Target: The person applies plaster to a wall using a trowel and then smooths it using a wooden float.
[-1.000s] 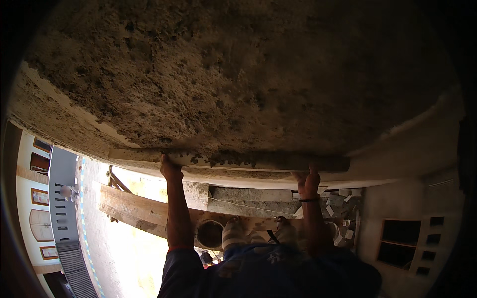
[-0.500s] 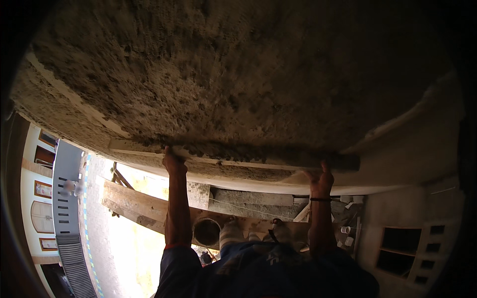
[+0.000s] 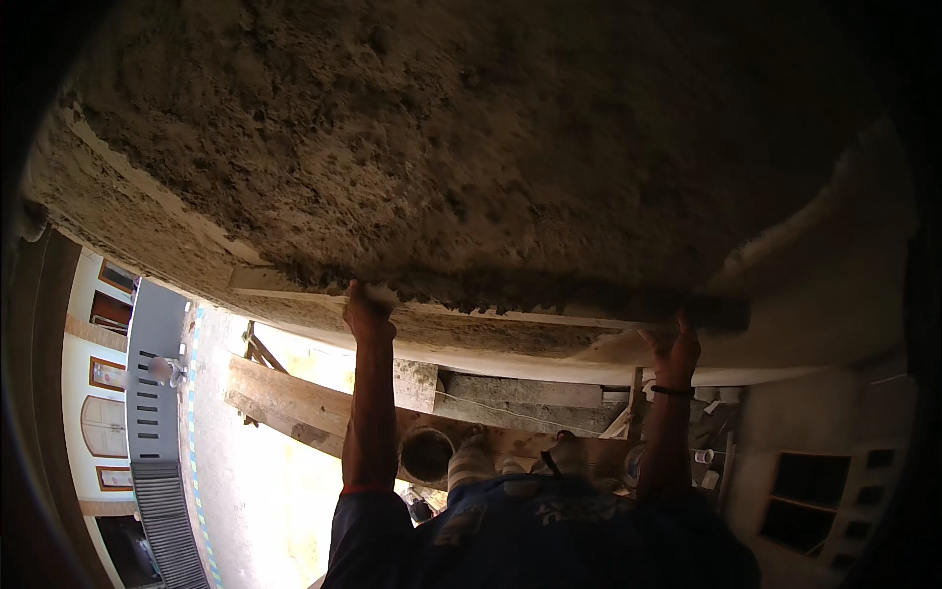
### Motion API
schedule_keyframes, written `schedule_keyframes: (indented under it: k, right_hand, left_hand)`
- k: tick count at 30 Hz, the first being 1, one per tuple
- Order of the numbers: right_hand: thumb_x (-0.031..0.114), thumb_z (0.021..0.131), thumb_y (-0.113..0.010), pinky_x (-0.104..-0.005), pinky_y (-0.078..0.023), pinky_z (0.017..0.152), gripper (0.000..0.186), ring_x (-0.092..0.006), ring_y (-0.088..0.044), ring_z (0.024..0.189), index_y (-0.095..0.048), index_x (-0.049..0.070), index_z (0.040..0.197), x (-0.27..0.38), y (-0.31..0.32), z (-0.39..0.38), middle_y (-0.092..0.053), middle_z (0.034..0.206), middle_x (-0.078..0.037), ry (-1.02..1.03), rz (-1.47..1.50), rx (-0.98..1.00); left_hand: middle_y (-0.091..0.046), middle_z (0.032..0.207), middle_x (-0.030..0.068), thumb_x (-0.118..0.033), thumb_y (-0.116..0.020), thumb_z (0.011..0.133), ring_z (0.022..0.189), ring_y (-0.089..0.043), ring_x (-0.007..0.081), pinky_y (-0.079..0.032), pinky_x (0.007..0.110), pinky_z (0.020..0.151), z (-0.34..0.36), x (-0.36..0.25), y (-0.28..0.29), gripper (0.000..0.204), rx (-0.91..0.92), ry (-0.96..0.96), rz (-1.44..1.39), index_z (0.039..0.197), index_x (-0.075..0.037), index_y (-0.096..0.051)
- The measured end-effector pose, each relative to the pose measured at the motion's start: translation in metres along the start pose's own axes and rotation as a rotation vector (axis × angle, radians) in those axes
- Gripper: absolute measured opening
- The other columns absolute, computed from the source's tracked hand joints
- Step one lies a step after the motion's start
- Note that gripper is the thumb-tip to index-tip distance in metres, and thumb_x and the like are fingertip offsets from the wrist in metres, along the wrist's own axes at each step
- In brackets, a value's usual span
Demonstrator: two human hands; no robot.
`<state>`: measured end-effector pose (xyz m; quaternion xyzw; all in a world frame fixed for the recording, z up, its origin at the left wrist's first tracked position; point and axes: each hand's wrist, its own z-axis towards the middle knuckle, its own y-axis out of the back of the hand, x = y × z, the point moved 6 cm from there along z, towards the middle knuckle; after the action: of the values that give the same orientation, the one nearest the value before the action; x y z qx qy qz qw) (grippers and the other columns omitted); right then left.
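Observation:
A long straightedge board (image 3: 559,319) lies against a rough, wet-looking plastered wall (image 3: 392,167). Dark mortar is heaped along its upper edge. My left hand (image 3: 369,314) grips the board toward its left end, with the thumb up against the mortar side. Nearer the other end, my right hand (image 3: 673,348) holds it from below, fingers partly in shadow. Both arms are stretched out ahead of me, and a dark band circles my right wrist.
Below me runs a wooden plank (image 3: 285,398) with a round bucket (image 3: 426,455) on it, beside my legs. A small white container (image 3: 703,455) lies among rubble at lower right. Far below on the left, a person (image 3: 175,373) is near a grey gate (image 3: 155,412).
The board and both hands sit slightly farther right in the picture, and the whole background has shifted right too. More dark mortar shows along the board. My grip stays the same.

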<state>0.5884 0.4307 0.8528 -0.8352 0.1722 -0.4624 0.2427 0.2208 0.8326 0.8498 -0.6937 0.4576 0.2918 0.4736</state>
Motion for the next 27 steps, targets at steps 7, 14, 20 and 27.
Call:
schedule_keyframes:
  k: [7,14,20,27]
  right_hand:
    - [0.024,0.089,-0.062,-0.0580,-0.051,0.083,0.039,-0.0297,-0.062,0.094,-0.049,0.008,0.122,0.026,0.012,0.007,-0.059,0.110,-0.012,0.008,-0.007,-0.007]
    - [0.025,0.093,-0.056,-0.0506,-0.054,0.083,0.041,-0.0304,-0.061,0.099,-0.047,0.005,0.127,0.068,0.008,-0.016,-0.056,0.121,-0.013,0.015,0.062,0.149]
    - [0.025,0.094,-0.054,-0.0474,-0.053,0.085,0.039,-0.0291,-0.059,0.106,-0.048,0.006,0.128,0.101,0.023,-0.040,-0.059,0.120,-0.012,0.054,0.070,0.241]
    - [0.027,0.095,-0.048,-0.0467,-0.049,0.089,0.039,-0.0260,-0.056,0.114,-0.050,0.008,0.128,0.127,0.069,-0.047,-0.056,0.128,-0.009,0.050,0.002,0.484]
  left_hand:
    - [-0.058,0.111,0.0100,-0.030,-0.047,0.098,0.097,-0.059,0.0237,-0.052,0.038,0.075,-0.041,-0.018,-0.023,0.037,0.040,-0.011,-0.046,0.125,-0.006,-0.052]
    - [-0.058,0.112,0.0107,-0.034,-0.045,0.098,0.097,-0.059,0.0234,-0.052,0.038,0.074,-0.070,-0.036,-0.050,0.037,0.100,-0.031,-0.111,0.122,-0.006,-0.052]
    - [-0.059,0.109,0.0124,-0.026,-0.047,0.097,0.092,-0.061,0.0252,-0.053,0.041,0.072,-0.104,-0.020,-0.044,0.033,0.168,-0.067,-0.168,0.118,-0.002,-0.055]
    - [-0.057,0.121,0.0134,-0.031,-0.044,0.099,0.113,-0.055,0.0303,-0.046,0.048,0.096,-0.152,0.058,0.000,0.038,0.110,0.081,-0.337,0.126,-0.005,-0.049]
